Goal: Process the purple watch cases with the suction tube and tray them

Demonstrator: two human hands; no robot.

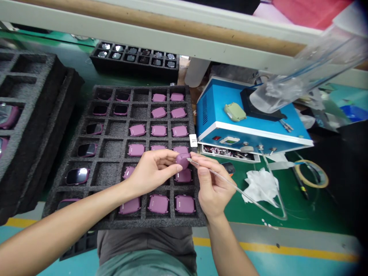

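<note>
My left hand (152, 168) pinches a purple smartwatch case (181, 159) between thumb and fingers, tilted above the right side of a black foam tray (109, 173). Opposite it, my right hand (214, 189) is closed around a thin transparent tube (244, 190), with the tube's tip at the side of the case. Whether the tip touches the case I cannot tell. Below, purple cases lie back up in the right columns, such as one case (158, 203). Dark-screened purple watches, such as one watch (77, 176), fill much of the left column.
To the right stands a blue machine (250, 130) joined to the tube, with a green watch case (235, 112) on top. Crumpled white tissue (261, 186) and a tape roll (312, 173) lie nearby. Stacked foam trays (43, 122) rise at left; a shelf beam (161, 36) crosses above.
</note>
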